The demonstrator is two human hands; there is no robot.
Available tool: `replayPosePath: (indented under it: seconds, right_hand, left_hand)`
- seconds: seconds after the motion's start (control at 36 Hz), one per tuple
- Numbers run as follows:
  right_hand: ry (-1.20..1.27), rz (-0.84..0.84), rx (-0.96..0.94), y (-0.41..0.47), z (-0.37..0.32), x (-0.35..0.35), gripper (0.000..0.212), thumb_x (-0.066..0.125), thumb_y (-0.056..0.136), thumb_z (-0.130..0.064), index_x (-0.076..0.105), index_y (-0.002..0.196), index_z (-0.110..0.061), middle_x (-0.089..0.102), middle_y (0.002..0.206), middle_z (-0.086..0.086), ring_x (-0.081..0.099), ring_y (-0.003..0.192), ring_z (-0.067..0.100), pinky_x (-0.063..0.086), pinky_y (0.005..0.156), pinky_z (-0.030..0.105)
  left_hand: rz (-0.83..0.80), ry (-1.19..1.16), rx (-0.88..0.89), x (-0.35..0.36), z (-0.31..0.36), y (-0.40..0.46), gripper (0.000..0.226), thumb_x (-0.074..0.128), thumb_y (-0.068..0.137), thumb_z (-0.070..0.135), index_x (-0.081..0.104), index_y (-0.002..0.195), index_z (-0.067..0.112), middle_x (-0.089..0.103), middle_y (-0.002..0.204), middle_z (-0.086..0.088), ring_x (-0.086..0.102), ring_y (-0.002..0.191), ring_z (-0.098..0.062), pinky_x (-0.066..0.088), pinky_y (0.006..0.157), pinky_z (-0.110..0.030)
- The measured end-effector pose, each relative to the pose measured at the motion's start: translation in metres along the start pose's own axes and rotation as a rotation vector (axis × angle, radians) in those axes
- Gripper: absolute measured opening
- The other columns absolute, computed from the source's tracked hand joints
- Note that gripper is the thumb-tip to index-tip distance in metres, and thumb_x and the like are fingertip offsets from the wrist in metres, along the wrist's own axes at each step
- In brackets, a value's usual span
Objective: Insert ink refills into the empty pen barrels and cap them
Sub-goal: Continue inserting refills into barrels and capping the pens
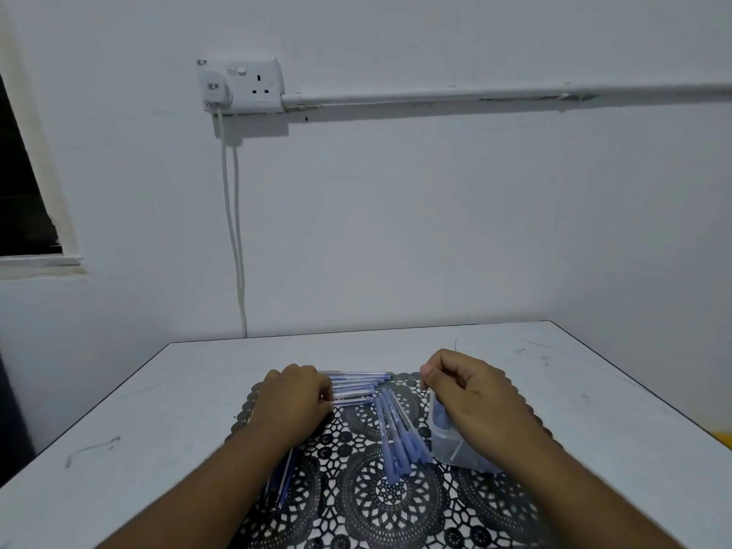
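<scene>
Several clear pen barrels (356, 384) lie side by side across the far end of a black lace mat (390, 497). My left hand (295, 402) lies on their left ends, fingers curled at one barrel. Several capped blue pens (398, 437) lie in a bundle in the mat's middle. A clear plastic tub (447, 441) with blue caps stands at the right. My right hand (471, 390) hovers above the tub, fingers curled and thumb to fingertips; whether it pinches anything is hidden. Thin blue refills (283, 477) show under my left forearm.
The mat lies on a white table (158, 422) pushed against a white wall. A socket (241, 85) with a white cable hanging down is on the wall behind. A dark window opening is at the far left.
</scene>
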State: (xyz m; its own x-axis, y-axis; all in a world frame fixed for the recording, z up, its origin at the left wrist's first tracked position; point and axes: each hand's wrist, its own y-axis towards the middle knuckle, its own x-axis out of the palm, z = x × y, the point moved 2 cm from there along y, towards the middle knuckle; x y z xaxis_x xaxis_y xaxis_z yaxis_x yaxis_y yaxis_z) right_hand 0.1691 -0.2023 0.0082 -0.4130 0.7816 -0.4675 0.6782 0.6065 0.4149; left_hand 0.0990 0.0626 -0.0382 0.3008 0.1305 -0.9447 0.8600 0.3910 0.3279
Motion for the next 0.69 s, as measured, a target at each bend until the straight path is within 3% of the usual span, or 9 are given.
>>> replayPosePath:
  seconds: [0.19,0.28,0.36,0.44,0.53,0.69]
  right_hand:
    - [-0.007,-0.011,-0.002,-0.001,-0.002,-0.001,0.032,0.057,0.105,-0.031,0.062,0.076,-0.017,0.040,0.051,-0.011,0.033,0.046,0.005,0.031,0.046,0.013]
    - [-0.017,-0.014,-0.007,-0.001,-0.002,-0.001,0.032,0.057,0.105,-0.030,0.061,0.075,-0.020,0.041,0.050,-0.012,0.033,0.045,0.004,0.032,0.046,0.013]
    - [-0.024,-0.018,-0.007,-0.001,-0.002,-0.001,0.031,0.057,0.105,-0.031,0.062,0.076,-0.021,0.041,0.049,-0.011,0.033,0.045,0.005,0.031,0.046,0.014]
    - [-0.049,-0.020,-0.009,-0.002,-0.003,0.002,0.031,0.057,0.104,-0.033,0.063,0.078,-0.016,0.044,0.049,-0.012,0.034,0.045,0.005,0.033,0.046,0.013]
    - [-0.060,-0.019,-0.011,-0.003,-0.004,0.003,0.031,0.057,0.104,-0.032,0.064,0.078,-0.016,0.046,0.049,-0.015,0.036,0.046,0.003,0.034,0.046,0.012]
    - [-0.066,-0.016,-0.013,-0.004,-0.006,0.001,0.031,0.058,0.104,-0.031,0.065,0.078,-0.017,0.047,0.051,-0.013,0.036,0.047,0.004,0.033,0.046,0.012]
  left_hand:
    - [0.029,0.004,0.029,-0.006,0.008,-0.003,0.017,0.058,0.096,0.050,0.065,0.106,0.037,0.061,0.107,0.015,0.054,0.108,-0.012,0.040,0.093,-0.033]
    - [0.085,-0.074,0.051,-0.019,0.026,-0.015,0.019,0.058,0.097,0.051,0.065,0.095,0.033,0.062,0.095,0.015,0.056,0.094,-0.009,0.041,0.084,-0.031]
    - [-0.044,-0.231,0.000,-0.029,0.055,-0.031,0.035,0.060,0.092,0.055,0.064,0.079,0.023,0.065,0.077,0.009,0.060,0.074,-0.008,0.047,0.068,-0.028]
    - [-0.213,-0.224,-0.055,-0.026,0.076,-0.044,0.042,0.061,0.086,0.058,0.062,0.073,0.018,0.066,0.073,0.003,0.066,0.074,-0.016,0.049,0.066,-0.028]
    - [-0.246,-0.197,-0.074,-0.025,0.086,-0.049,0.037,0.060,0.086,0.054,0.056,0.070,0.022,0.058,0.069,0.004,0.059,0.068,-0.018,0.043,0.059,-0.028]
    - [-0.285,-0.209,-0.155,-0.028,0.087,-0.051,0.037,0.067,0.079,0.046,0.055,0.059,0.017,0.054,0.060,0.004,0.057,0.064,-0.017,0.044,0.058,-0.026]
